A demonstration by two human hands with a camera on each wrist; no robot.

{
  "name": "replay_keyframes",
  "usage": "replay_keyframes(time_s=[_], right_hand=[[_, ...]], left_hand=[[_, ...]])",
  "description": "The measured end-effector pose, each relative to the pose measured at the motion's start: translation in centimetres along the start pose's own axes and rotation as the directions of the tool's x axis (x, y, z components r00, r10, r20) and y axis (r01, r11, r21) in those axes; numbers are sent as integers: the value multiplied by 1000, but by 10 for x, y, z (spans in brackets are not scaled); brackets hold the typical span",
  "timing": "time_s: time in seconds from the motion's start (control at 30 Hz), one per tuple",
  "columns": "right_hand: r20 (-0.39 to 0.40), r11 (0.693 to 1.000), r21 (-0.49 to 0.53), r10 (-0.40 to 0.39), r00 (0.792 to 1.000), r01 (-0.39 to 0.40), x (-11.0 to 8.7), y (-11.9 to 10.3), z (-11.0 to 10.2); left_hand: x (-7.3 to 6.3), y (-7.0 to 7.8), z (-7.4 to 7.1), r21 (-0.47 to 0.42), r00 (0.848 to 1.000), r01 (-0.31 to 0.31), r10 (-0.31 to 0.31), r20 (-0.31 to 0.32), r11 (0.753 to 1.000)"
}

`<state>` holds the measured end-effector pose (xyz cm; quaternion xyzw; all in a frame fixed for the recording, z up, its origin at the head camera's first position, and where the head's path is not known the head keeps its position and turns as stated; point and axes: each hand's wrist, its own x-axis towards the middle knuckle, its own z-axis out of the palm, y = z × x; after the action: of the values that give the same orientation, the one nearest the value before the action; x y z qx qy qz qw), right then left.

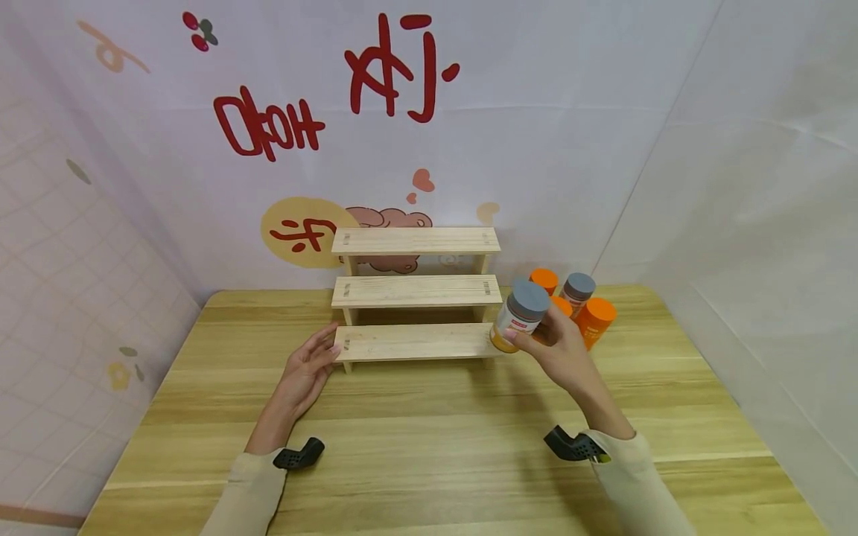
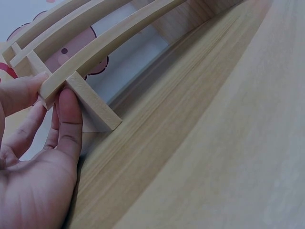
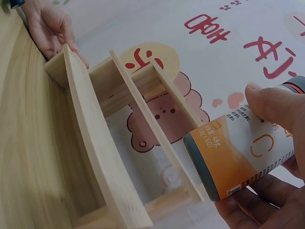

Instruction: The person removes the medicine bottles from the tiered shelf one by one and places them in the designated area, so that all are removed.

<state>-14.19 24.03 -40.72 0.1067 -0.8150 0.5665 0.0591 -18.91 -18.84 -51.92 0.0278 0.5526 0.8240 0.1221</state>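
Note:
A three-step wooden shelf point(image 1: 415, 342) stands on the table near the back wall. My left hand point(image 1: 310, 370) pinches the left end of its lowest board; in the left wrist view, the thumb lies on top of the board point(image 2: 109, 45) and fingers are below. At the shelf's right end, my right hand point(image 1: 559, 350) grips a supplement bottle point(image 1: 518, 316) with a grey lid and an orange and white label. The right wrist view shows this bottle point(image 3: 243, 148) held off the table, thumb on one side and fingers on the other.
Behind my right hand stand several more bottles, among them an orange one point(image 1: 596, 320) and a grey-lidded one point(image 1: 578, 289). The wood-grain table point(image 1: 415, 447) meets a white printed wall sheet point(image 1: 563, 134) at the back; more sheets hang at both sides.

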Motion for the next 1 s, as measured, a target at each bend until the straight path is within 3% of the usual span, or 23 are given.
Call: replay_keyframes(time_s=[0.47,0.77,1.0], right_hand=[[-18,995,-62,75,997,-76,-26,27,-24],[-9,997,-54,53,999,-54,-35,47,-33],[-35,988,-105,114,993,-117,-43,71,-40]], left_hand=[[0,-3,-1,8,1000,-1,1,-4,1000],[1,-3,-1,4,1000,-8,7,10,1000],[1,-2,-2,9,999,-21,20,30,1000]])
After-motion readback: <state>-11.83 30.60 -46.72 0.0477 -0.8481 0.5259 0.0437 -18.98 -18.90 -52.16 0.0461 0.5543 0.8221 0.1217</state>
